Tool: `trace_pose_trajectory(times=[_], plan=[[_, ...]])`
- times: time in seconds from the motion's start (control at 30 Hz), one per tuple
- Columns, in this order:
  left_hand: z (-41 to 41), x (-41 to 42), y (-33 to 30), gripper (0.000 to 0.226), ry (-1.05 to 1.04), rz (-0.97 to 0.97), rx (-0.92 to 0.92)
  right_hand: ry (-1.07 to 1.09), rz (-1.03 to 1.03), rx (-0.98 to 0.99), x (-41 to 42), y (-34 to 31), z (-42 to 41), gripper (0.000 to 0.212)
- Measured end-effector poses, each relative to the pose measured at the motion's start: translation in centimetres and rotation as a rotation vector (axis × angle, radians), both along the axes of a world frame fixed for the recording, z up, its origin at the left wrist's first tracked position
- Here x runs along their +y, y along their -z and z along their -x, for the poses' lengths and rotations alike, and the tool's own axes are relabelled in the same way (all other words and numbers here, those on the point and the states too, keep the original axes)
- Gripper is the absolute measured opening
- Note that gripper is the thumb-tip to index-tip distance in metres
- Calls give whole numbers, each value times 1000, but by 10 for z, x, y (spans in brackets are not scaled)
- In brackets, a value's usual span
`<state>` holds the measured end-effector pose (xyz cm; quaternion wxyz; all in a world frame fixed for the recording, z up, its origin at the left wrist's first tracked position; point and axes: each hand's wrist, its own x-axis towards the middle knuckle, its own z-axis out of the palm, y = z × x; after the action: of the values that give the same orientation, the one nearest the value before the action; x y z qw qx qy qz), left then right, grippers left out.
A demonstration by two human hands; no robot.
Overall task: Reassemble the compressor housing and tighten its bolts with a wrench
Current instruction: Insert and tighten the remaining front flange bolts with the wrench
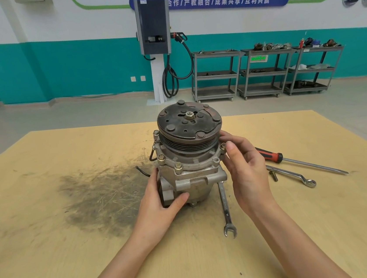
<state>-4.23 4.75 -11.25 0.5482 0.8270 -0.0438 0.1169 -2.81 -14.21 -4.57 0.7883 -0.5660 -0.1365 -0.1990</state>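
On the table's (pixel 53 245) middle, compressor (pixel 189 161) upright, pulley up. Our left hand (pixel 162 200) grips its lower body; right hand (pixel 245 166) pinches a bolt (pixel 222 146) at the flange. Wrench (pixel 225 207) just right, near.

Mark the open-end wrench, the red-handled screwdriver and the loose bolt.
open-end wrench (pixel 225 205), head view, middle of its shank.
red-handled screwdriver (pixel 271 155), head view, on its handle.
loose bolt (pixel 273 175), head view, on its shaft.

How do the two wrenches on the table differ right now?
The combination wrench lies beside the compressor, its open end facing the person; the ring wrench lies farther right, beside the screwdriver, showing a ring end. The ring wrench's shank looks thinner. Both are bare metal and untouched.
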Motion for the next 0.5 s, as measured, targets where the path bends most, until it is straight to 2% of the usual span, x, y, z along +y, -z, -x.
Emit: trace_pose_trajectory(times=[0.5], plan=[[0, 1, 1, 81, 13, 30, -22, 0, 32, 4, -1, -1, 0, 11]])
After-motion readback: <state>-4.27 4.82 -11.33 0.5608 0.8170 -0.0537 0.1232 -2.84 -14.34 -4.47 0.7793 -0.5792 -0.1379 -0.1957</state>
